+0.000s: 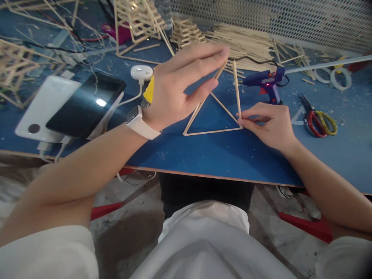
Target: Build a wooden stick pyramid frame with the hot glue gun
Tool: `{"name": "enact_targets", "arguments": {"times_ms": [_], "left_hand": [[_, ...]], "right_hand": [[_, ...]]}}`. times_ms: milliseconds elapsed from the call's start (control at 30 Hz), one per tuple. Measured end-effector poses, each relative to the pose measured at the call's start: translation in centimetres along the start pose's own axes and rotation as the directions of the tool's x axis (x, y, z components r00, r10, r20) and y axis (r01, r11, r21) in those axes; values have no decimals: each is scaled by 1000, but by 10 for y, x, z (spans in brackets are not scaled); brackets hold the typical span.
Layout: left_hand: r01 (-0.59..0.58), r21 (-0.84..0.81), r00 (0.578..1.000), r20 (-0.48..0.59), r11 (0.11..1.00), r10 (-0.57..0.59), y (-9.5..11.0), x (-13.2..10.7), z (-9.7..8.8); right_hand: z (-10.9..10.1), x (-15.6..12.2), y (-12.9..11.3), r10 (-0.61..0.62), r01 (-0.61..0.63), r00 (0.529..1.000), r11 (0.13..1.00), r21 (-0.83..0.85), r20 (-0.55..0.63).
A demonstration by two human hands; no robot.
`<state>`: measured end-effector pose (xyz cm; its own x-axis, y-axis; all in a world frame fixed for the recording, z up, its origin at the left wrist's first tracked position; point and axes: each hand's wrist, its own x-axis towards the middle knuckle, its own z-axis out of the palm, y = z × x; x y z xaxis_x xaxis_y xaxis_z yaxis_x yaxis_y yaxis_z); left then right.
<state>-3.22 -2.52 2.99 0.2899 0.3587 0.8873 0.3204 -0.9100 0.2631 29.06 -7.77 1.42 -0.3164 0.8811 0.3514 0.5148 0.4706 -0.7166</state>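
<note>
A triangular frame of thin wooden sticks (213,132) lies on the blue table, with two more sticks rising from its near corners. My left hand (186,77) reaches over its left side, holding the left rising stick (200,105) between thumb and outstretched fingers; the exact contact is partly hidden. At the near right corner, my right hand (269,122) pinches the lower end of the other rising stick (236,89) between thumb and forefinger. The tops of both sticks come close together near my left fingertips. Just beyond my right hand is a blue glue gun (269,82) with a glue stick in its back.
Red-and-yellow-handled scissors (319,122) and tape rolls (340,78) lie at right. Loose sticks (244,40) are piled at the back before a perforated metal screen (279,19). A phone (85,104), white power bank (43,110), cables and stick structures (138,21) occupy the left.
</note>
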Motion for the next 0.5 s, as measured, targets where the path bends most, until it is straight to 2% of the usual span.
{"name": "enact_targets", "arguments": {"times_ms": [167,300,500], "left_hand": [[83,0,995,57,997,-83,2,-3,-2],[12,-50,1000,27,999,-11,3,-2,-3],[-107,66,994,30,992,105,3,3,-3]], "right_hand": [[1,0,-1,1,-1,1000,1000,-1,-13],[2,1,-2,-4,3,1000,1000,-8,-19],[0,1,-7,13,-12,1000,999,-49,8]]}}
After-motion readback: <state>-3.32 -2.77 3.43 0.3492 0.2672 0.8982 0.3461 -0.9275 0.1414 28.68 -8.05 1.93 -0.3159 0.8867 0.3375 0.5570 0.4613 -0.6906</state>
